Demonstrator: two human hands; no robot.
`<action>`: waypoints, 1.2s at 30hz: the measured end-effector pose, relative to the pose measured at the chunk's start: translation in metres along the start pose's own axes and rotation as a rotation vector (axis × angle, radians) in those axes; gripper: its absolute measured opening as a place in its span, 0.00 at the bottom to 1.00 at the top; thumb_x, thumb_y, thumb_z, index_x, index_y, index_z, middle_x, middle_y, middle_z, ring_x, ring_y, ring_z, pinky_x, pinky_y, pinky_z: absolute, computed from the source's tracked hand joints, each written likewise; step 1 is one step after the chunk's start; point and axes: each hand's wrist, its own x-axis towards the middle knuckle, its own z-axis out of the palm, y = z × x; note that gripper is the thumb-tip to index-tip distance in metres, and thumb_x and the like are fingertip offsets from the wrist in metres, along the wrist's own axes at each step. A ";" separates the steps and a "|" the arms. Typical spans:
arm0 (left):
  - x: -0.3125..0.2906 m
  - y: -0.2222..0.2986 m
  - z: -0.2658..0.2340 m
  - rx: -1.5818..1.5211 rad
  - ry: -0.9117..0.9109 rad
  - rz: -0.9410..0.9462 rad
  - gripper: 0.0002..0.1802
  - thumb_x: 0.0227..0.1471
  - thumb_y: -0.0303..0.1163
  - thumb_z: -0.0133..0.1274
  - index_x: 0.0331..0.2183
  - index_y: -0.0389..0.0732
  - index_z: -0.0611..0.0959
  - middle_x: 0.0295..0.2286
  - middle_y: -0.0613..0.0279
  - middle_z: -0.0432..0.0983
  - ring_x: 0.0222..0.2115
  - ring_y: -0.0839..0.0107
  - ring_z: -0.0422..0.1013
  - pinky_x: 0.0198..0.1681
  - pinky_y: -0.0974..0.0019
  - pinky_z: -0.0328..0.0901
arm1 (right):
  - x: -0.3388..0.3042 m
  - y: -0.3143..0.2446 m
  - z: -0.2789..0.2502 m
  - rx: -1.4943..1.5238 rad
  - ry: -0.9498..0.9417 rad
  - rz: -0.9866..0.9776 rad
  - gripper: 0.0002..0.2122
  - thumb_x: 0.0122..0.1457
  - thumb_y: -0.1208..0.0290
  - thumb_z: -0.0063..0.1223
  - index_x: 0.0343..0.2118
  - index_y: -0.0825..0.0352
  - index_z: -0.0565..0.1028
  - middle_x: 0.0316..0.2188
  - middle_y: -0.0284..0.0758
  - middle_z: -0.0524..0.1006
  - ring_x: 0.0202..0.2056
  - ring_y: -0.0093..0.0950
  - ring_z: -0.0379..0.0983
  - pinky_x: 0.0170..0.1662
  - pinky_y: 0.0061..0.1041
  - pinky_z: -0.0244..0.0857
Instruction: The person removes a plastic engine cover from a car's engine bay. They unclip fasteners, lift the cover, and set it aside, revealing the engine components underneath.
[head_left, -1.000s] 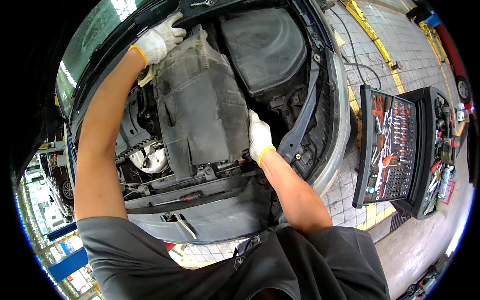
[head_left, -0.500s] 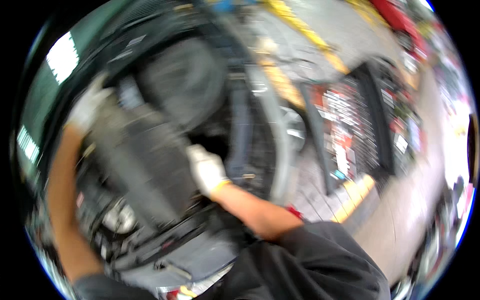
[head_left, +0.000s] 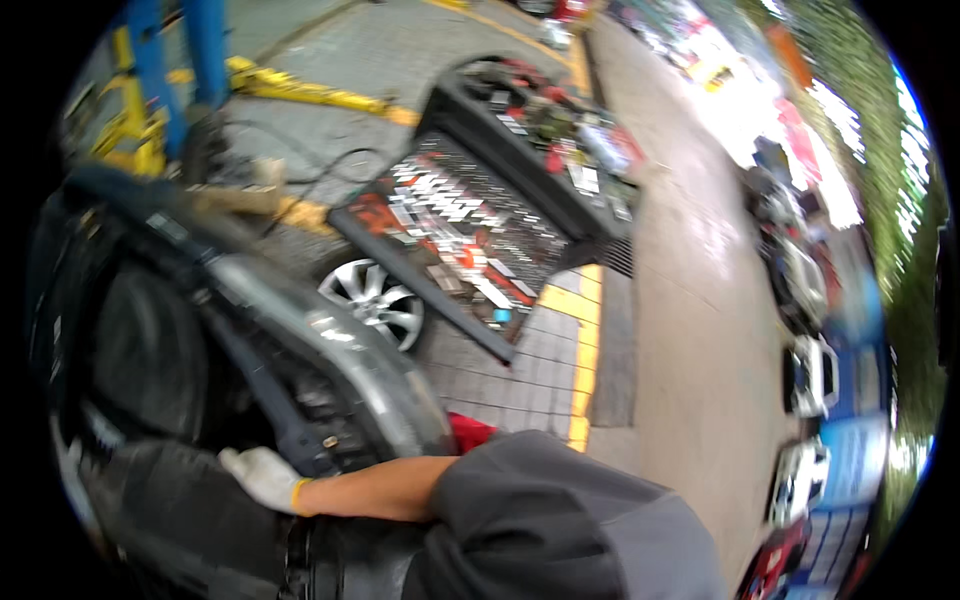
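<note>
Dark cover: low at left of the view, over the engine bay; dark cover [head_left: 185, 505] is a broad matte panel, blurred, details hard to read.
Right hand: right hand [head_left: 265, 478] in a white knit glove with yellow cuff, at the edge of the dark cover nearest the fender; fingers point left, look to touch that edge; can't tell if gripping, fingertips blurred.
Left hand: out of view, can't tell its state.
Right arm: bare forearm [head_left: 385, 490] runs left from a dark grey sleeve [head_left: 570, 520], bottom centre.
Engine bay: rounded black housing [head_left: 150, 335] just beyond the cover; dark bar [head_left: 262, 385] slants between housing and fender.
Car side: fender [head_left: 400, 385] curves past the bay, pale glossy strip along it; silver multi-spoke wheel [head_left: 375, 300] beside it; red item [head_left: 470, 432] partly behind the sleeve, kind unclear.
Tool chest: black tool chest [head_left: 510, 180] beyond the wheel, its open tray [head_left: 425, 292] packed with metal and red-orange tools, smeared by blur; more items on top.
Floor: grey tiles [head_left: 485, 385] with yellow line [head_left: 586, 370]; paler smooth lane to the right.
Upper left: blue post [head_left: 205, 60], yellow lift arm [head_left: 310, 88], dark hose [head_left: 320, 188] on the floor.
Far right: white vehicles [head_left: 812, 375], red car [head_left: 775, 560], greenery [head_left: 860, 60], all soft.
</note>
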 end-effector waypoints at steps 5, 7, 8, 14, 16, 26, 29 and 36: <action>0.001 0.013 0.008 0.323 -0.163 0.138 0.27 0.69 0.38 0.50 0.65 0.43 0.71 0.74 0.55 0.55 0.72 0.54 0.57 0.74 0.59 0.52 | 0.007 0.003 -0.009 -0.290 -0.042 -0.126 0.30 0.75 0.47 0.42 0.30 0.74 0.79 0.32 0.58 0.80 0.38 0.54 0.80 0.44 0.46 0.70; 0.004 0.024 0.007 0.569 -0.177 0.267 0.22 0.69 0.36 0.47 0.60 0.39 0.80 0.71 0.56 0.62 0.69 0.58 0.62 0.72 0.62 0.57 | 0.000 -0.016 -0.005 -0.072 -0.104 0.172 0.33 0.75 0.43 0.43 0.36 0.76 0.82 0.33 0.47 0.83 0.37 0.35 0.77 0.49 0.40 0.70; 0.009 0.025 0.001 0.702 -0.166 0.335 0.20 0.70 0.33 0.46 0.57 0.39 0.82 0.69 0.55 0.67 0.65 0.58 0.67 0.69 0.60 0.61 | 0.006 -0.008 0.005 0.039 -0.083 0.161 0.32 0.75 0.44 0.44 0.39 0.77 0.82 0.35 0.44 0.84 0.38 0.33 0.77 0.50 0.37 0.70; -0.006 0.021 0.009 1.099 -0.168 0.247 0.16 0.65 0.28 0.50 0.49 0.34 0.86 0.50 0.52 0.83 0.55 0.62 0.77 0.62 0.66 0.69 | 0.001 0.002 -0.003 0.236 -0.081 0.235 0.28 0.74 0.48 0.52 0.51 0.76 0.82 0.46 0.38 0.84 0.45 0.28 0.77 0.53 0.30 0.71; 0.006 0.007 0.012 1.399 -0.135 0.316 0.14 0.62 0.27 0.51 0.44 0.33 0.87 0.51 0.52 0.83 0.55 0.64 0.77 0.62 0.67 0.69 | 0.004 0.004 -0.006 0.247 -0.081 0.248 0.27 0.75 0.48 0.52 0.51 0.76 0.82 0.45 0.38 0.84 0.45 0.27 0.77 0.53 0.29 0.71; -0.044 0.035 -0.018 1.571 -0.034 0.843 0.21 0.59 0.23 0.51 0.54 0.37 0.82 0.56 0.57 0.77 0.62 0.63 0.70 0.68 0.61 0.63 | 0.005 0.000 -0.007 0.360 -0.085 0.292 0.29 0.74 0.47 0.53 0.53 0.76 0.80 0.50 0.41 0.83 0.48 0.30 0.78 0.56 0.31 0.71; -0.121 0.070 -0.013 1.425 0.283 0.836 0.21 0.56 0.25 0.57 0.53 0.42 0.84 0.54 0.60 0.80 0.58 0.59 0.74 0.64 0.56 0.68 | 0.004 -0.002 -0.005 0.362 -0.113 0.251 0.27 0.74 0.48 0.54 0.52 0.75 0.81 0.48 0.38 0.84 0.47 0.28 0.78 0.55 0.30 0.71; -0.285 -0.015 0.051 0.145 0.856 -0.007 0.35 0.77 0.55 0.37 0.63 0.34 0.77 0.59 0.46 0.77 0.61 0.57 0.72 0.67 0.58 0.62 | -0.004 0.002 -0.006 0.355 -0.211 0.039 0.19 0.75 0.54 0.56 0.40 0.67 0.86 0.36 0.26 0.84 0.38 0.16 0.74 0.45 0.22 0.68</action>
